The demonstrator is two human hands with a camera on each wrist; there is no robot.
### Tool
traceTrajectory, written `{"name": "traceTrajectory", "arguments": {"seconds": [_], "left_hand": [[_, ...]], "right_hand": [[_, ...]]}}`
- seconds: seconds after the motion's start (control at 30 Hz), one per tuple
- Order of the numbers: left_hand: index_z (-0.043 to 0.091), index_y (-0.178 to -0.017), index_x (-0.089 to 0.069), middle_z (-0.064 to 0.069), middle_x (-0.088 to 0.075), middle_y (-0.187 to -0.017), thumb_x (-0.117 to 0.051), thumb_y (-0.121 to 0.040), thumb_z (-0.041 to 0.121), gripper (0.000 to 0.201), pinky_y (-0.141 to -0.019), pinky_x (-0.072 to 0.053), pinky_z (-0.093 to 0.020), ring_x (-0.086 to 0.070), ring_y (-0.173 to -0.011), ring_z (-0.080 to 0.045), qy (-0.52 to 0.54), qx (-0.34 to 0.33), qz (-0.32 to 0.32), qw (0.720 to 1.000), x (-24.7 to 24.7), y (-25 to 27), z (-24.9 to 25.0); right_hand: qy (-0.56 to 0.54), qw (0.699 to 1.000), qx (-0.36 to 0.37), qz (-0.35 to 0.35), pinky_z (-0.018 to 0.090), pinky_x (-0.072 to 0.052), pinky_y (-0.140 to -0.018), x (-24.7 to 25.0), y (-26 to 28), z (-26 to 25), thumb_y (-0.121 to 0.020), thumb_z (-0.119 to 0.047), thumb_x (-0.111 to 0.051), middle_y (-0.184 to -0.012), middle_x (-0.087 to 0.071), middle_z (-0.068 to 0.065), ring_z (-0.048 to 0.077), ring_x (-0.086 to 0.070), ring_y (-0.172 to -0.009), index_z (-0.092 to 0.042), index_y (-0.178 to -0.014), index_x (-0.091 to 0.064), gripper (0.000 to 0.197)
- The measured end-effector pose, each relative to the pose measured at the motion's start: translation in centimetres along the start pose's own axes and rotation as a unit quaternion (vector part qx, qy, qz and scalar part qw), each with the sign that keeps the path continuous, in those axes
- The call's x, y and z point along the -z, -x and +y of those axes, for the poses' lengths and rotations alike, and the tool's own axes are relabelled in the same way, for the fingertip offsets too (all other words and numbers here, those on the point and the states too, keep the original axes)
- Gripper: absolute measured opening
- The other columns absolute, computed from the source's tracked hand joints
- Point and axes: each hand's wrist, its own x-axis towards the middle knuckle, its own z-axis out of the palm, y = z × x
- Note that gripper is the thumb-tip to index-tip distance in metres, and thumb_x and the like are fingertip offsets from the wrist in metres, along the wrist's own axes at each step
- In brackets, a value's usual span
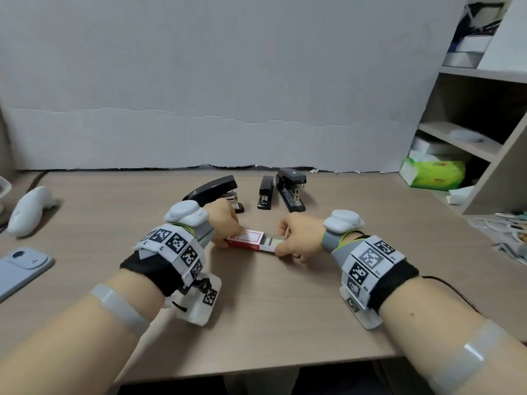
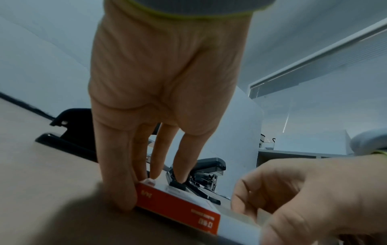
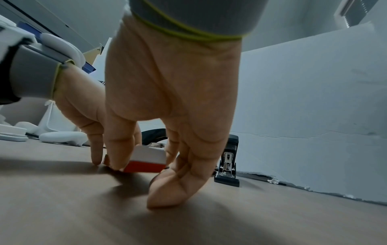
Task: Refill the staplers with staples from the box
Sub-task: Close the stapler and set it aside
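Left hand (image 1: 225, 223) and right hand (image 1: 299, 238) face each other, fingers pinched.

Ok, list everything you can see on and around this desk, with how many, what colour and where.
staplers: three, black, back centre of the desk; the left one stands open
staple box: one, red and white, centre of the desk, inner tray slid partly out to the right
desk: one, light wood
white handheld device: one, left edge of the desk
phone: one, pale blue, near left, camera side up
backdrop sheet: one, grey-white, behind the desk
shelf unit: one, beige, right side
green packet: one, lowest shelf
left hand: holds the box's left end
right hand: pinches the tray end
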Motion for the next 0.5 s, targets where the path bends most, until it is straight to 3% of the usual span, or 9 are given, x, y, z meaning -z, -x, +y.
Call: {"name": "traceTrajectory", "arguments": {"seconds": [0.1,0.2,0.27,0.3,0.43,0.5], "left_hand": [[0.01,-0.106,-0.072,-0.007,-0.066,-0.097,-0.074,-0.085,0.016,0.022,-0.039,-0.051,-0.02,-0.068,-0.068,-0.021,0.068,0.001,-0.006,0.998,-0.3,-0.1,0.1],[0.014,-0.095,-0.071,-0.009,-0.069,-0.097,-0.078,-0.08,0.012,0.016,-0.056,-0.062,-0.036,-0.071,-0.079,-0.028,0.157,0.001,0.038,0.987,-0.6,-0.9,0.0],[0.015,-0.087,-0.07,-0.011,-0.073,-0.098,-0.077,-0.079,0.009,0.012,-0.076,-0.062,-0.045,-0.072,-0.089,-0.03,0.217,-0.009,0.08,0.973,-0.7,-1.5,0.0],[0.013,-0.087,-0.07,-0.013,-0.075,-0.099,-0.076,-0.08,0.007,0.01,-0.079,-0.061,-0.046,-0.073,-0.09,-0.031,0.256,-0.013,0.087,0.963,-0.7,-1.8,0.1],[-0.005,-0.103,-0.064,-0.027,-0.071,-0.102,-0.067,-0.088,-0.003,0.016,-0.072,-0.063,-0.041,-0.073,-0.081,-0.035,0.437,-0.019,0.049,0.898,-0.8,-1.5,0.8],[-0.01,-0.107,-0.061,-0.029,-0.07,-0.104,-0.065,-0.089,-0.005,0.02,-0.072,-0.063,-0.04,-0.072,-0.086,-0.035,0.481,-0.031,0.038,0.875,-0.9,-1.1,1.3]], "right_hand": [[-0.038,0.998,0.024,0.049,0.046,-0.06,-0.059,0.5,0.2,0.2,-0.075,-0.016,-0.068,-0.08,-0.068,0.009,0.032,-0.065,-0.056,-0.008,-0.099,-0.058,0.028],[-0.076,0.988,0.055,0.121,0.035,-0.055,-0.047,1.0,-0.1,0.6,-0.074,-0.02,-0.072,-0.076,-0.06,-0.004,0.022,-0.063,-0.053,-0.015,-0.094,-0.057,0.025],[-0.07,0.981,0.073,0.167,0.032,-0.05,-0.054,1.4,-0.5,0.9,-0.074,-0.023,-0.073,-0.072,-0.058,-0.009,0.017,-0.06,-0.06,-0.022,-0.092,-0.056,0.026],[-0.074,0.977,0.079,0.186,0.033,-0.05,-0.059,1.6,-0.7,1.1,-0.073,-0.023,-0.074,-0.071,-0.058,-0.009,0.018,-0.06,-0.064,-0.023,-0.093,-0.056,0.026],[-0.135,0.96,0.113,0.218,0.051,-0.058,-0.071,1.9,-0.7,1.4,-0.072,-0.02,-0.075,-0.066,-0.057,-0.008,0.025,-0.063,-0.069,-0.017,-0.101,-0.064,0.031],[-0.147,0.955,0.121,0.226,0.05,-0.058,-0.069,2.1,-0.6,1.3,-0.076,-0.016,-0.073,-0.063,-0.055,-0.011,0.02,-0.061,-0.062,-0.014,-0.105,-0.065,0.03]]}}
